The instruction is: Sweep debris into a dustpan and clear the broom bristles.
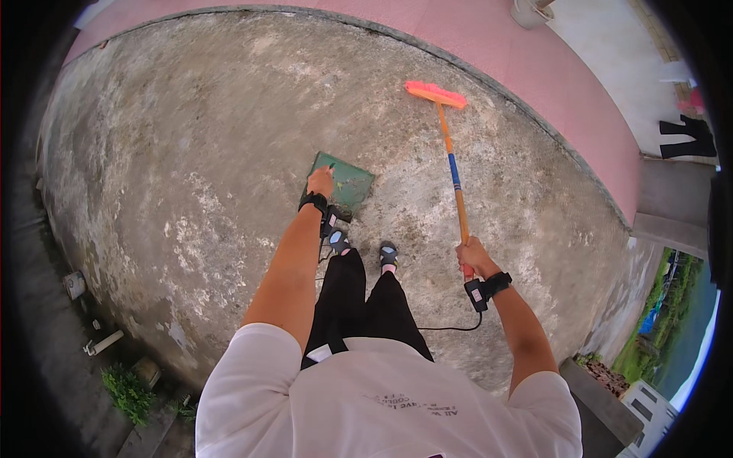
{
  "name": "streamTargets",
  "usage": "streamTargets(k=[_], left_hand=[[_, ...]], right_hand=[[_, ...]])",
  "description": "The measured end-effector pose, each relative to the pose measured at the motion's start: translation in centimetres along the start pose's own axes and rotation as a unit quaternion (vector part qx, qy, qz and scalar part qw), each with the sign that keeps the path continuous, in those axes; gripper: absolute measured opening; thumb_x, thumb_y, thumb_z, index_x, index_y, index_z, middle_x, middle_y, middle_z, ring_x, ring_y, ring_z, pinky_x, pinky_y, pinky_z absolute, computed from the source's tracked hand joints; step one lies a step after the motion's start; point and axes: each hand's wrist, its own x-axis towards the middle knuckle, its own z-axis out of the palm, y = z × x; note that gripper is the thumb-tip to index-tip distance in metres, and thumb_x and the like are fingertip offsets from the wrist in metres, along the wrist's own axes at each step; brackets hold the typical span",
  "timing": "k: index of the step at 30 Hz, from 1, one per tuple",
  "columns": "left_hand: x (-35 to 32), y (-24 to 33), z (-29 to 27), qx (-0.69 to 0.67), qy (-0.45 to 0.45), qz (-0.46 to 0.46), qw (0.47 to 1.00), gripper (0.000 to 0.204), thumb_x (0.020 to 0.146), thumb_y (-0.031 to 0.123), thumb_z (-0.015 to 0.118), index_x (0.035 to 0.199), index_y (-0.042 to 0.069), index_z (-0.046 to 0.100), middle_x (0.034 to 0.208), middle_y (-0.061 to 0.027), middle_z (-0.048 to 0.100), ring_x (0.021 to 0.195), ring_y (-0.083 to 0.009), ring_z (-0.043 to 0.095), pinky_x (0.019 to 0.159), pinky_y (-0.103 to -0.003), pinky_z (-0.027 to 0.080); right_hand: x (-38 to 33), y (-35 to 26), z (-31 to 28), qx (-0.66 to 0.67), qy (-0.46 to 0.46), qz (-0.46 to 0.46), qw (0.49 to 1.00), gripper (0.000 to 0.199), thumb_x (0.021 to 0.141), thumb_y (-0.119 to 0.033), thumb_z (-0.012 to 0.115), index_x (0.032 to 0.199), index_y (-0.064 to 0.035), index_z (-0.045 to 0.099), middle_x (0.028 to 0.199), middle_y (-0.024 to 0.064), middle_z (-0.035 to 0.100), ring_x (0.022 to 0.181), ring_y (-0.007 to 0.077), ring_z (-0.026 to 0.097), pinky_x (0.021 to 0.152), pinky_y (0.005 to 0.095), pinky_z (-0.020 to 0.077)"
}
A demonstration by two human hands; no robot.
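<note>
My right hand (476, 257) is closed around the upper end of a push broom (456, 179). Its orange and blue stick slants forward, and the head with pinkish-orange bristles rests on the rough concrete ahead of me. A green dustpan (352, 187) is in front of my feet, with bits of debris on it. My left hand (321, 182) is closed at the dustpan's left side, with the grip mostly hidden under the fingers. The broom head is well apart from the dustpan, farther off and to the right.
Weathered concrete floor (229, 114) spreads around me, bounded at the far side by a pink-painted strip (519, 76). A pale bucket (531, 12) stands there. Dark trousers (686, 137) hang at the right. Green plants (128, 395) and a white pipe (104, 343) are at lower left.
</note>
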Motion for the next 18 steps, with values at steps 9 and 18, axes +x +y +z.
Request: streamTargets(k=[9,18], left_hand=[[1.3,-2.4,1.6,0.046,0.151,0.074,0.985,0.025,0.083,0.023,0.035,0.094,0.007,0.051,0.085,-0.0174,0.055,0.079,-0.0352,0.051,0.066,-0.041,0.042],[-1.4,-2.7,1.6,0.028,0.174,0.106,0.979,0.023,0.079,0.020,0.039,0.094,0.007,0.053,0.083,-0.0180,0.055,0.078,-0.0357,0.051,0.067,-0.041,0.042]], right_hand=[[-17.6,13.5,4.1,-0.284,-0.083,-0.035,0.954,0.019,0.071,-0.010,0.043,0.078,0.0069,0.040,0.061,0.0242,0.050,0.056,0.0373,0.053,0.048,0.0415,0.0417],[-22.8,17.1,-0.5,-0.248,-0.082,-0.001,0.965,0.027,0.070,-0.023,0.053,0.078,0.0014,0.047,0.070,0.0207,0.053,0.069,0.0349,0.052,0.057,0.0387,0.0399]])
